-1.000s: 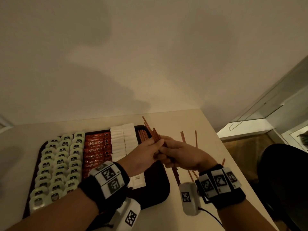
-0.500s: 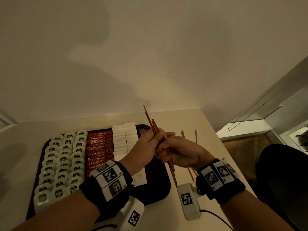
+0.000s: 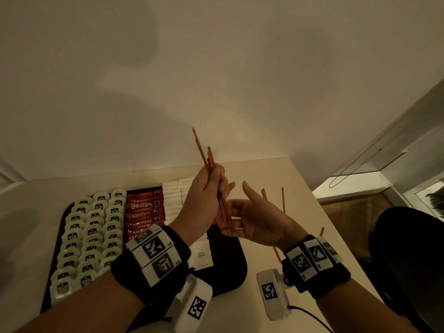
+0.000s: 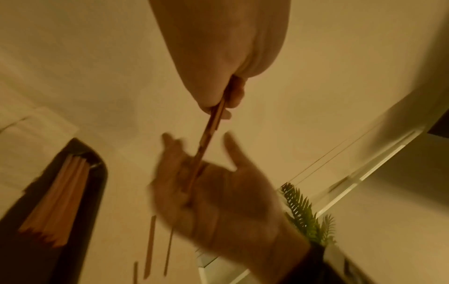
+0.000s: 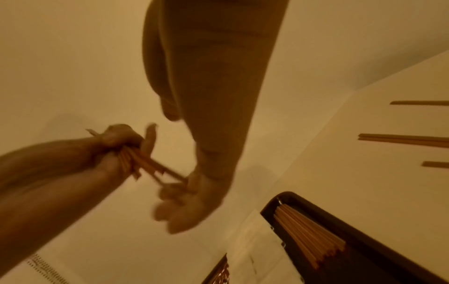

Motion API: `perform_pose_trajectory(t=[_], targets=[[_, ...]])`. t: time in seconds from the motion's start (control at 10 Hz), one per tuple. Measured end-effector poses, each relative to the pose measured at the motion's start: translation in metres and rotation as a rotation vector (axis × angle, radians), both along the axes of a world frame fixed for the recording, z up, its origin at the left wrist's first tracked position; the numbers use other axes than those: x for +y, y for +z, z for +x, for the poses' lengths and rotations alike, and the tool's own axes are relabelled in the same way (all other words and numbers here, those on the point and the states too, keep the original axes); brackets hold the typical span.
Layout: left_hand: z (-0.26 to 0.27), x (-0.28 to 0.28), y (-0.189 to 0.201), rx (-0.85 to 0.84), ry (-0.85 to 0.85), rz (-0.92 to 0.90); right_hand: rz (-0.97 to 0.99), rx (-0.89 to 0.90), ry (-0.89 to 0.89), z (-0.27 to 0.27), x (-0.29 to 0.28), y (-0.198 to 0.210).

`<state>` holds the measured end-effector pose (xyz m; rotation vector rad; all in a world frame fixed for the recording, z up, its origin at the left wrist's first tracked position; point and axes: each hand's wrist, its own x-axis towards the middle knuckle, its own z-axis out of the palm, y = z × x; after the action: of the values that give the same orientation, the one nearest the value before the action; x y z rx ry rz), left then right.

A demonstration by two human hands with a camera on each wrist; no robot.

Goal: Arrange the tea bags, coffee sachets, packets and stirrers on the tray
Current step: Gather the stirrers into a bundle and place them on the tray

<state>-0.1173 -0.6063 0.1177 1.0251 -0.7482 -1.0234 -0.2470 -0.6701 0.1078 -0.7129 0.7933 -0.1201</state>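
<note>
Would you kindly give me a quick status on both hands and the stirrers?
Left hand grips stirrer bundle, upright above tray. Right hand open, palm against bundle's lower ends. Loose stirrers on table; nothing blocking.

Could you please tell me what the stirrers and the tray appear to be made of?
Stirrers: probably wood, judging by thin flat matte brown strips with square-cut ends; the left hand grips a bundle. Tray: likely plastic, being dark, smooth, with rounded moulded corners, though dim light leaves this uncertain.
</note>
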Motion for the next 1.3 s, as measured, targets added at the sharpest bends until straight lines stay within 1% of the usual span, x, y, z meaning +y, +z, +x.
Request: perform_pose_trajectory(t=[0.1, 0.2, 0.3, 0.4, 0.5, 0.6, 0.7, 0.8, 0.9, 1.0, 1.1, 1.2, 1.3], targets=[[0.001, -0.007, 0.015, -0.13, 0.044, -0.122, 0.072, 0.086, -0.113, 0.002, 0.007, -0.009], [-0.004, -0.008, 0.017, -0.239, -0.003, -0.165, 0.15, -0.004, -0.274, 0.006, 0.013, -0.007], [-0.01, -0.001, 0.007, -0.26, -0.049, -0.125, 0.17, -0.107, -0.335, 0.01, 0.015, 0.003], [-0.018, 0.004, -0.004, -0.324, -0.055, -0.072, 0.114, -0.154, -0.348, 0.012, 0.015, 0.009], [-0.026, 0.005, -0.011, -0.396, -0.07, -0.026, 0.08, -0.15, -0.329, 0.008, 0.012, 0.007], [-0.023, 0.005, -0.015, -0.251, -0.099, -0.021, -0.06, 0.031, -0.276, -0.014, -0.003, -0.014], [-0.001, 0.008, -0.02, -0.107, -0.085, 0.019, -0.664, 0.798, -0.178, -0.074, -0.035, -0.064], [0.027, 0.019, -0.026, -0.042, -0.066, 0.091, -0.891, 1.414, -0.093, -0.147, -0.059, -0.115], [0.046, 0.03, -0.034, 0.002, -0.026, 0.148, -0.78, 1.573, -0.082, -0.18, -0.062, -0.136], [0.058, 0.037, -0.042, 0.038, -0.024, 0.154, -0.839, 1.574, -0.112, -0.178, -0.074, -0.145], [0.065, 0.045, -0.047, -0.116, -0.026, 0.198, -0.873, 1.523, -0.12, -0.167, -0.098, -0.15], [0.066, 0.051, -0.051, -0.318, -0.02, 0.245, -0.951, 1.432, -0.098, -0.142, -0.134, -0.154], [0.074, 0.055, -0.056, -0.239, 0.048, 0.271, -1.048, 1.311, -0.073, -0.113, -0.15, -0.148]])
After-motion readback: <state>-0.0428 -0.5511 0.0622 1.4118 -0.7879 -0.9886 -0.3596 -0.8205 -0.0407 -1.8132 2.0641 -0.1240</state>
